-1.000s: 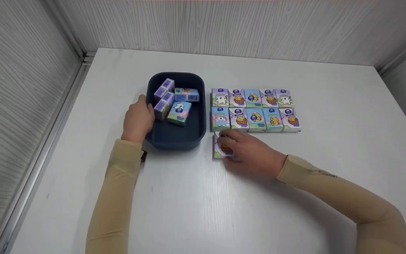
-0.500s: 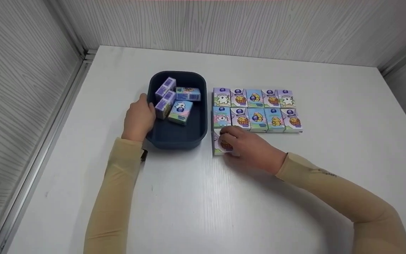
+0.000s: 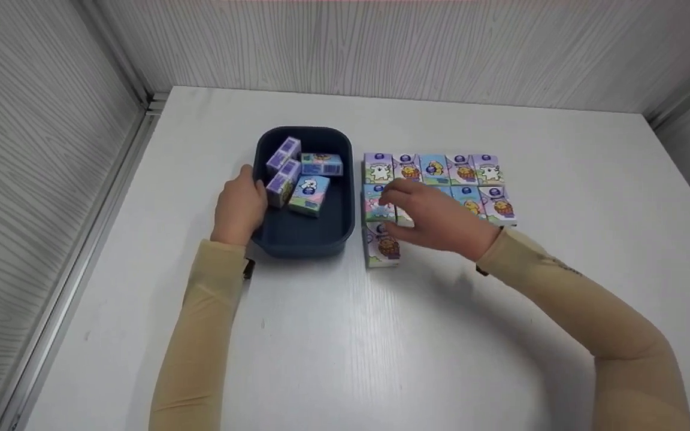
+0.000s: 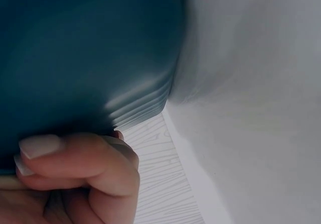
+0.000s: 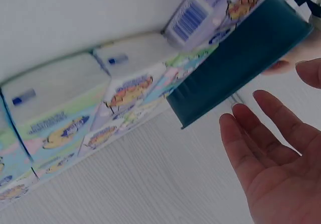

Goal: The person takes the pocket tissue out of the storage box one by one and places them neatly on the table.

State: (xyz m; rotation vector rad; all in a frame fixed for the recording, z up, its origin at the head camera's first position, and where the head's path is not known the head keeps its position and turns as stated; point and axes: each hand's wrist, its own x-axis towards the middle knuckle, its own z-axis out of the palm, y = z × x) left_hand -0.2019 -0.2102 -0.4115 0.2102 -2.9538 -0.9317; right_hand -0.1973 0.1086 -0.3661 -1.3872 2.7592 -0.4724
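On the left, my left hand (image 3: 239,206) grips the side of a dark blue plastic bin (image 3: 303,239); in the left wrist view its curled fingers (image 4: 80,156) lie against the bin wall. Several small boxes with cartoon prints, such as a blue-and-green box (image 3: 309,195), lie loosely inside. My right hand (image 3: 438,218), fingers spread and holding nothing, hovers over the near row of cartoon boxes right of the bin. A purple-and-white box (image 3: 383,246) lies below that row's left end, just under my thumb. The right wrist view shows the fingers apart from the boxes.
Two rows of cartoon boxes lie side by side, the far row ending at a white-bear box (image 3: 489,170). A white tabletop (image 3: 333,347) bears everything. Wood-grain panels (image 3: 405,48) rise behind and at both sides.
The purple-and-white box slid up against the near row under my right hand. That hand then let go, rose and moved away from me. My left hand stays at the bin.
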